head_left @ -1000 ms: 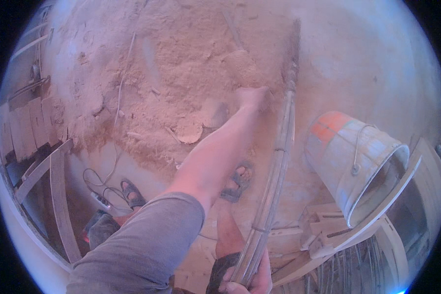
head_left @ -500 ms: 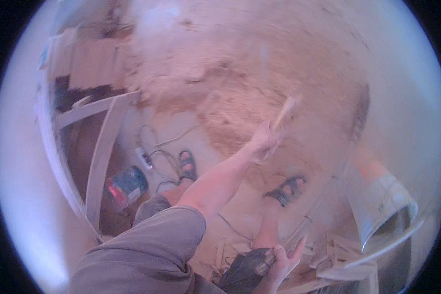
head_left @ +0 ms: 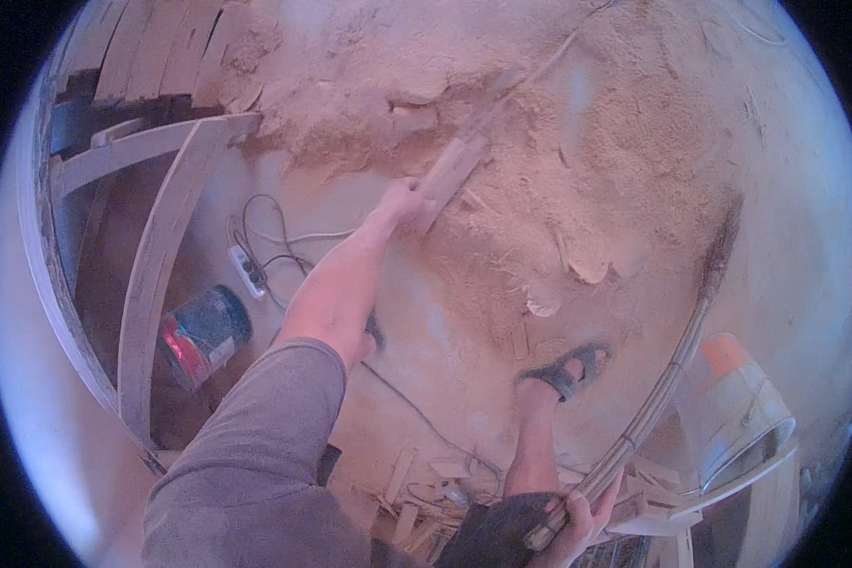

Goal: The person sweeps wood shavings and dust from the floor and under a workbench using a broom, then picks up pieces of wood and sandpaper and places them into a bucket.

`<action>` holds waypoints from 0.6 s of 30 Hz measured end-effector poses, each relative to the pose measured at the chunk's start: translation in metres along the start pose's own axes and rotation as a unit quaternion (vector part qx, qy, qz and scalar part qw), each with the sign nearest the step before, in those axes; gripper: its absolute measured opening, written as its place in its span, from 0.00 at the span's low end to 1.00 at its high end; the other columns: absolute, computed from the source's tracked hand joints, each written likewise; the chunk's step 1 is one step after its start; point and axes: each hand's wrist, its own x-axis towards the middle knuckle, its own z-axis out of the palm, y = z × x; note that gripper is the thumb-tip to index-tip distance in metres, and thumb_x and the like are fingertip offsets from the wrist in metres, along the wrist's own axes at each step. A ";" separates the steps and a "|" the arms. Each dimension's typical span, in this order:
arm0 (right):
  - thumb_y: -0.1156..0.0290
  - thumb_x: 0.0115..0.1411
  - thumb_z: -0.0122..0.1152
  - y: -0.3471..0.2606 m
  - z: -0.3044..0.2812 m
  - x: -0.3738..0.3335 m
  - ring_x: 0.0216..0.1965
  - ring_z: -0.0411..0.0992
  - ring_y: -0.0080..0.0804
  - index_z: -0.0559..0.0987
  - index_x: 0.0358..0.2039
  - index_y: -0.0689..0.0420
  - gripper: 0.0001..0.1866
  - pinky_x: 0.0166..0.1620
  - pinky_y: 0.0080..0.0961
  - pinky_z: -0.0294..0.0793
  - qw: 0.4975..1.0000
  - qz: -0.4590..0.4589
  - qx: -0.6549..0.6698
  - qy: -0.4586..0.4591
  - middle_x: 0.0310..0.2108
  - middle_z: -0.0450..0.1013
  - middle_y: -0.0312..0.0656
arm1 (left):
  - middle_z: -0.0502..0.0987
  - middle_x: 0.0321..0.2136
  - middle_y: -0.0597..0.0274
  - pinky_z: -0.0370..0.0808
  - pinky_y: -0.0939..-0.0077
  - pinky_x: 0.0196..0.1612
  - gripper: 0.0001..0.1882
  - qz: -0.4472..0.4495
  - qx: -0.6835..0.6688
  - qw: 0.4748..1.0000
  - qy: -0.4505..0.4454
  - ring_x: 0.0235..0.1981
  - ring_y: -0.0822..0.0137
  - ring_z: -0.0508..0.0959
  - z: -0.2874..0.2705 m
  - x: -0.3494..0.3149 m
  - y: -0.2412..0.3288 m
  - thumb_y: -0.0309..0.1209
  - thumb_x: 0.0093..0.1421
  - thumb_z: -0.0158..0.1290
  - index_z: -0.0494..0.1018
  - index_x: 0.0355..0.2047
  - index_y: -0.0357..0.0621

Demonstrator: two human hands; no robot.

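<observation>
My left hand (head_left: pixel 405 203) is stretched far forward, its fingers closed on the near end of a flat wooden board (head_left: pixel 450 175). The board slants up and to the right over a broad heap of sawdust (head_left: pixel 502 218); its far end is smeared, so I cannot tell whether it touches the heap. Low in the view, my right hand (head_left: pixel 582 528) grips the butt of a long twig broom (head_left: pixel 655 398), bound at several places. The broom's dark brush end (head_left: pixel 722 241) points away from me, at the sawdust's right edge.
A dark tub with a red label (head_left: pixel 204 333) lies beside a wooden frame (head_left: pixel 156 275) on the left. A power strip (head_left: pixel 247 273) and cables lie near my feet. A whitish bucket (head_left: pixel 743 417) lies tipped at the right. Wood offcuts (head_left: pixel 402 478) litter the near floor.
My left hand has swung forward and left with the board. The broom in my right hand, blurred before, now shows clearly, reaching forward and right. The view has shifted too.
</observation>
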 end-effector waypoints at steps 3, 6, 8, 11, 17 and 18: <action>0.81 0.48 0.53 0.029 0.000 -0.011 0.20 0.66 0.26 0.55 0.72 0.65 0.46 0.25 0.19 0.67 0.998 -0.039 -0.041 0.033 0.30 0.72 0.44 | 0.84 0.38 0.52 0.78 0.64 0.46 0.21 0.007 -0.011 1.000 -0.025 0.41 0.57 0.84 -0.012 -0.061 0.032 0.34 0.52 0.65 0.80 0.46 0.39; 0.79 0.48 0.55 0.080 -0.013 -0.036 0.22 0.68 0.27 0.55 0.72 0.64 0.47 0.26 0.20 0.69 0.989 -0.120 -0.073 0.044 0.36 0.73 0.48 | 0.81 0.34 0.57 0.78 0.68 0.44 0.19 0.013 -0.107 0.993 -0.049 0.37 0.67 0.81 -0.071 -0.119 0.029 0.31 0.52 0.63 0.79 0.45 0.40; 0.80 0.47 0.58 0.054 0.014 -0.112 0.26 0.71 0.30 0.54 0.73 0.62 0.50 0.28 0.20 0.72 0.997 -0.042 -0.059 -0.034 0.46 0.71 0.53 | 0.80 0.33 0.60 0.77 0.70 0.42 0.20 0.112 -0.071 0.991 -0.020 0.36 0.70 0.79 -0.128 -0.155 0.025 0.31 0.52 0.63 0.78 0.45 0.40; 0.79 0.45 0.62 0.041 0.037 -0.210 0.36 0.75 0.36 0.55 0.72 0.62 0.51 0.37 0.26 0.77 0.984 0.011 -0.071 -0.163 0.52 0.70 0.54 | 0.81 0.35 0.63 0.77 0.72 0.42 0.21 0.105 -0.196 0.973 0.055 0.38 0.71 0.78 -0.236 -0.198 -0.001 0.30 0.51 0.65 0.78 0.46 0.39; 0.77 0.49 0.67 0.062 0.199 -0.252 0.47 0.73 0.30 0.66 0.68 0.59 0.43 0.51 0.30 0.74 0.887 0.114 -0.208 -0.397 0.50 0.76 0.43 | 0.81 0.37 0.63 0.78 0.73 0.40 0.21 0.125 -0.202 0.961 0.146 0.37 0.72 0.80 -0.457 -0.306 0.015 0.30 0.53 0.66 0.78 0.46 0.38; 0.76 0.51 0.68 0.082 0.242 -0.230 0.38 0.74 0.30 0.68 0.67 0.58 0.41 0.44 0.31 0.76 0.874 0.122 -0.186 -0.432 0.45 0.78 0.40 | 0.81 0.37 0.63 0.78 0.74 0.41 0.22 0.141 -0.231 0.952 0.146 0.36 0.72 0.79 -0.479 -0.317 0.030 0.30 0.52 0.67 0.78 0.47 0.36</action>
